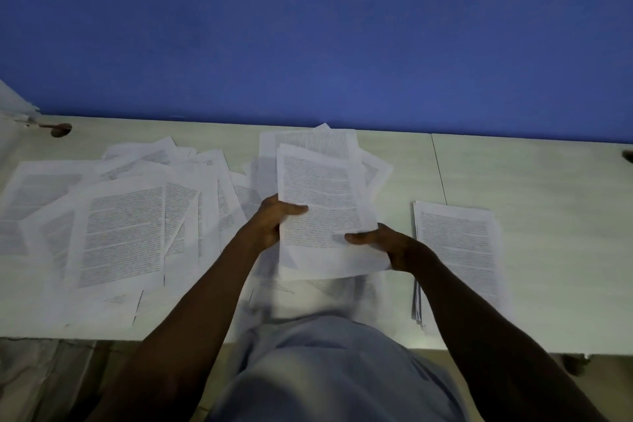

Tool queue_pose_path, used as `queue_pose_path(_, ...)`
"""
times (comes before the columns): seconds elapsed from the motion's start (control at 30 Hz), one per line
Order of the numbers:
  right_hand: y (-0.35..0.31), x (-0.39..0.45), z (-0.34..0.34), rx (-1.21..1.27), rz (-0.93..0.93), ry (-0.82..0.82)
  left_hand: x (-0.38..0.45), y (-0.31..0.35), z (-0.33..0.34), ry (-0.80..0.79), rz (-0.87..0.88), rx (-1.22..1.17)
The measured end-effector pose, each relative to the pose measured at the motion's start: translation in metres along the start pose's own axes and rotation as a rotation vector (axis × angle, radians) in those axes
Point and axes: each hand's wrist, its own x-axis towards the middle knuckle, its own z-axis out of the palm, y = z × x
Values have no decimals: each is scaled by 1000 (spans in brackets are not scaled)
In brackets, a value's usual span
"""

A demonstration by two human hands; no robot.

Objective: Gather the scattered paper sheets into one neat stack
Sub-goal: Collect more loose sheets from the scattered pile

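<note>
A pale table (534, 168) stands against a blue wall (308, 27), with a cable hole (61, 130) at its far-left corner.

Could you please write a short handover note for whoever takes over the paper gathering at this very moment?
Left hand and right hand both grip a loose bundle of sheets above the table.
Done: a fairly neat stack lies to the right.
Left: square the bundle and add it to the stack, then gather the scattered sheets on the left and those under the bundle.

Pale blue shirt (329, 367) (blurred), bare forearms, no sleeves showing
</note>
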Motion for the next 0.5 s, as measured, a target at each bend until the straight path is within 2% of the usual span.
queue_pose_path(0.17,0,-6,-23,161,-94,194,-1,-6,24,-200,-108,128)
queue_pose_path(0.3,10,-18,-34,86,-165,309,11,-23,69,-77,-105,172)
queue_pose_path(0.43,37,-46,-78,60,-168,627,26,-42,108,-24,-130,143)
queue_pose_path(0.5,54,-62,-104,-6,-144,808,33,-52,133,-30,-143,231)
